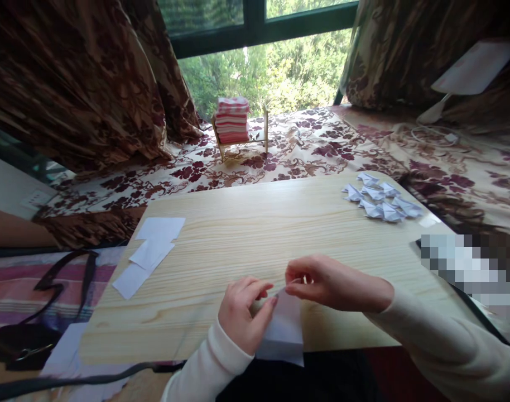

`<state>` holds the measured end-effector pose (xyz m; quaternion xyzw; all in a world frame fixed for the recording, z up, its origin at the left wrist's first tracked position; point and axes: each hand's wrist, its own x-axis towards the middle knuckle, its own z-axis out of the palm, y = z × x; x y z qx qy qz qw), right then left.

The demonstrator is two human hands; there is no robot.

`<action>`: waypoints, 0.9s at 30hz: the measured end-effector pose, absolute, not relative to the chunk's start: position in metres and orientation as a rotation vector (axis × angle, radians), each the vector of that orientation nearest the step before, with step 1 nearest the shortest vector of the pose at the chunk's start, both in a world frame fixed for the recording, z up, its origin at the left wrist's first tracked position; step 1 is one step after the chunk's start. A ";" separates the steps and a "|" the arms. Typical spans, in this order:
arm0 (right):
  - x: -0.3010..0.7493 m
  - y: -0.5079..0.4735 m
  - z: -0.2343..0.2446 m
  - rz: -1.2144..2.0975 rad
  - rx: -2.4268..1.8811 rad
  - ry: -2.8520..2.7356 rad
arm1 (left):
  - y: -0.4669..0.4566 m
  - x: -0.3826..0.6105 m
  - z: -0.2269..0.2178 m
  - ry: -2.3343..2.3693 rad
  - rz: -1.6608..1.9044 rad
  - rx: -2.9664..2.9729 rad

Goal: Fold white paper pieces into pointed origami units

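Note:
A white sheet of paper (282,329) hangs over the front edge of the table, with a crease across its lower part. My right hand (322,282) pinches the upper corner of the sheet between thumb and fingertips. At the sheet's upper left edge is my left hand (246,315), fingers curled and thumb against the paper. Its fingertips partly hide that edge. Several folded white paper pieces (383,195) sit in a cluster at the table's far right corner. On the left side lie 3 flat white paper pieces (148,257), partly overlapping.
The pale wooden table (221,234) has rounded corners. Behind it, a small rack (240,140) with stacked pink-striped cloths stands on a floral cover. A white lamp (475,70) stands at the right. A black strap (91,374) and more paper (66,349) lie at the lower left.

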<state>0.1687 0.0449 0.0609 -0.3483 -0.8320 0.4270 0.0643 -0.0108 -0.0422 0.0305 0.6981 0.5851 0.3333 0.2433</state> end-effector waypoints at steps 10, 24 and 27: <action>0.158 0.004 0.055 1.894 -1.124 -1.728 | -0.049 -0.015 0.031 1.472 1.094 0.657; 0.154 -0.013 0.040 1.882 -1.145 -1.651 | -0.048 -0.005 0.032 1.376 1.108 0.511; 0.153 -0.013 0.041 1.861 -1.156 -1.643 | -0.048 -0.004 0.034 1.382 1.115 0.500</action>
